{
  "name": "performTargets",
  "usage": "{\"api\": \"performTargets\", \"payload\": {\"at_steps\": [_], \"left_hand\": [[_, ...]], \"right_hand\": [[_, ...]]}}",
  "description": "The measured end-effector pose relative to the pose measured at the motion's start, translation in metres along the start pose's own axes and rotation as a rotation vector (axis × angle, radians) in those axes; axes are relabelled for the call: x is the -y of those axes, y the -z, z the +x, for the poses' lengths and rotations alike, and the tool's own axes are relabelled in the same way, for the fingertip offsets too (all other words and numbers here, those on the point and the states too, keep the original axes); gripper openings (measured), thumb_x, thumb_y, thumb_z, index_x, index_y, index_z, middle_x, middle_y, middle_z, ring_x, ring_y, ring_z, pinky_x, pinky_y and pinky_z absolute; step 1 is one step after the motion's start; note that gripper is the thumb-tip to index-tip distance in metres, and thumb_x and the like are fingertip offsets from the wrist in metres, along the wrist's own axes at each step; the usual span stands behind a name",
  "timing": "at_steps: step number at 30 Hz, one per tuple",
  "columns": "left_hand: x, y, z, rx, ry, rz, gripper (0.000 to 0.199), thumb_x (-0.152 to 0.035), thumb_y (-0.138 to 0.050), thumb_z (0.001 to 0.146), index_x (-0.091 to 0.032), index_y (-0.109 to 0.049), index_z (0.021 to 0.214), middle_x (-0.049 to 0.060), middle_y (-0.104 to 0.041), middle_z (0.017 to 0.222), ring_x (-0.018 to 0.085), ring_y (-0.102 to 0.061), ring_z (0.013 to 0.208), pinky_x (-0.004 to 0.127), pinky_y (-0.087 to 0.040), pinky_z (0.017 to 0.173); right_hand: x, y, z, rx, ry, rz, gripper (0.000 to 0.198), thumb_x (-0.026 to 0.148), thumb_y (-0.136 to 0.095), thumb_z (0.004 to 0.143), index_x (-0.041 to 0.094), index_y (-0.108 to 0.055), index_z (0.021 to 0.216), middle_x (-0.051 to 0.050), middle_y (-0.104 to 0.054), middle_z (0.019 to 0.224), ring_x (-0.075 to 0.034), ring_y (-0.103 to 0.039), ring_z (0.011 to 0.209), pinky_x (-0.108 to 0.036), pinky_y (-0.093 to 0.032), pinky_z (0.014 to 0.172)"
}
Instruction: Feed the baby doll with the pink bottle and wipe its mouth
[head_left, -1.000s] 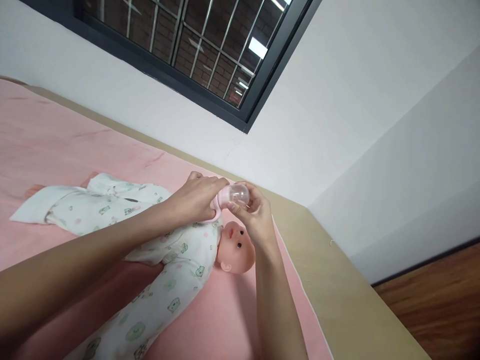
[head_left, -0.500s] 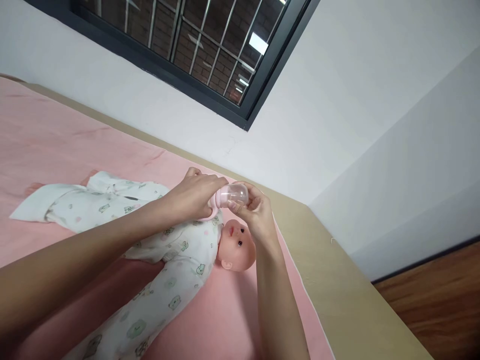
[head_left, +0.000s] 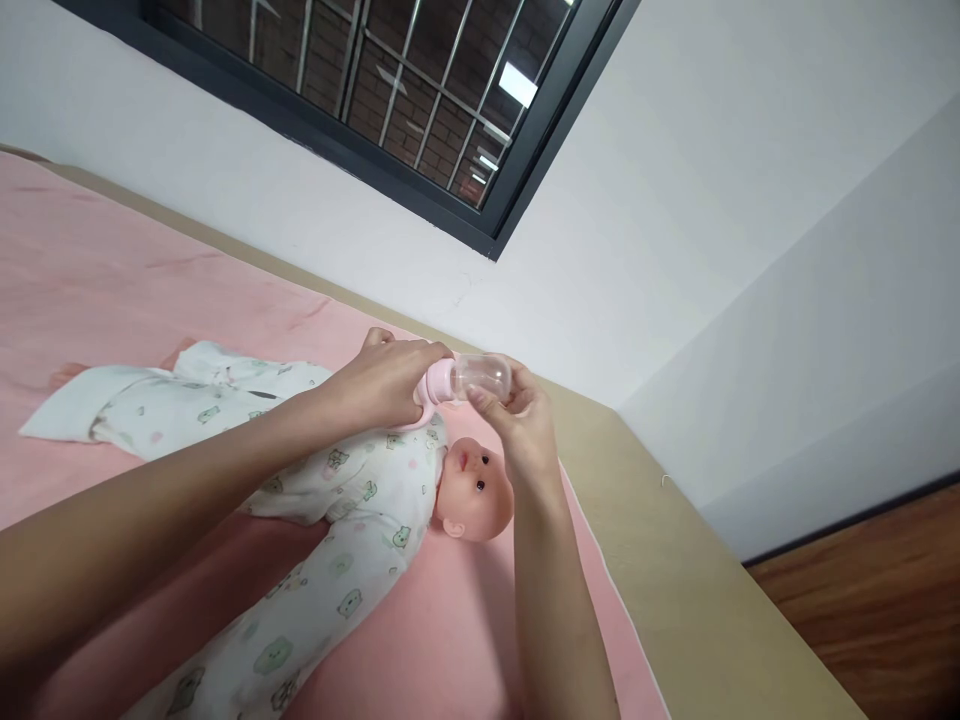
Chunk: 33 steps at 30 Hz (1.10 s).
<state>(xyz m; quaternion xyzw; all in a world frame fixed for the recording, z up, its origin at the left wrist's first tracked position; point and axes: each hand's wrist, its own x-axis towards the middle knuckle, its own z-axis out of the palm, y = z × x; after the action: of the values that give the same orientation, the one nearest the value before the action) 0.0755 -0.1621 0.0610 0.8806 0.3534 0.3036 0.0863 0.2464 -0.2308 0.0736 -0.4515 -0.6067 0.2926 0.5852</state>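
A baby bottle with a pink collar [head_left: 440, 381] and a pink handle lies sideways in my left hand [head_left: 390, 375], whose fingers are wrapped round it; most of its body is hidden behind that hand. My right hand [head_left: 529, 410] closes its thumb and fingers on the clear domed bottle cap [head_left: 484, 377] at the collar's right. Whether cap and collar still touch is hard to tell. Just below both hands, a baby doll [head_left: 480, 495] lies on its back in a white printed outfit [head_left: 375, 500], face up, partly covered by my left forearm.
Under the doll spreads a pink sheet [head_left: 427, 630] on a tan board [head_left: 637, 520]. A white wall [head_left: 570, 300] and a dark-framed barred window [head_left: 487, 235] stand behind. Brown wood [head_left: 885, 600] shows at the lower right.
My right hand has shifted right and slightly up with the clear cap, showing more of the cap and collar. My left hand has risen slightly with the bottle. The doll has stayed put.
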Motion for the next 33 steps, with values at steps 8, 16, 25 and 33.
{"api": "performTargets", "payload": {"at_steps": [8,16,25,33], "left_hand": [[0.023,0.012,0.008,-0.04,0.191,0.094,0.058,-0.016,-0.055,0.061,-0.023,-0.055,0.118,-0.001,-0.069,0.078,0.028,-0.065,0.083,0.04,-0.033,0.09],[0.04,0.022,0.011,-0.172,0.307,0.031,0.062,-0.021,-0.062,0.063,-0.027,-0.051,0.123,0.001,-0.069,0.093,0.028,-0.063,0.088,0.032,-0.043,0.072],[0.056,0.04,0.009,-0.415,0.431,-0.043,0.045,-0.043,-0.079,0.059,-0.024,-0.056,0.093,-0.002,-0.067,0.091,0.021,-0.06,0.083,0.026,-0.038,0.061],[0.095,0.014,0.04,-0.143,0.464,0.051,0.061,-0.059,-0.075,0.059,-0.02,-0.056,0.102,0.007,-0.069,0.103,0.027,-0.061,0.092,0.029,-0.043,0.068]], "right_hand": [[-0.047,0.08,0.035,-0.442,0.015,-0.188,0.07,0.041,-0.073,0.073,0.018,-0.049,0.136,-0.012,-0.059,0.134,-0.023,-0.058,0.121,-0.039,-0.044,0.106],[-0.165,0.132,0.028,-0.521,-0.457,-0.882,0.077,0.024,-0.056,0.08,0.007,-0.03,0.15,-0.025,-0.048,0.139,-0.034,-0.056,0.123,-0.041,-0.043,0.104],[-0.202,0.148,0.016,-0.567,-0.444,-0.86,0.077,0.036,-0.057,0.084,0.007,-0.029,0.15,-0.026,-0.047,0.142,-0.033,-0.054,0.127,-0.043,-0.044,0.103],[-0.214,0.155,0.017,-0.672,-0.344,-0.723,0.076,0.052,-0.037,0.091,0.0,-0.031,0.146,-0.03,-0.041,0.145,-0.036,-0.043,0.135,-0.048,-0.034,0.111]]}}
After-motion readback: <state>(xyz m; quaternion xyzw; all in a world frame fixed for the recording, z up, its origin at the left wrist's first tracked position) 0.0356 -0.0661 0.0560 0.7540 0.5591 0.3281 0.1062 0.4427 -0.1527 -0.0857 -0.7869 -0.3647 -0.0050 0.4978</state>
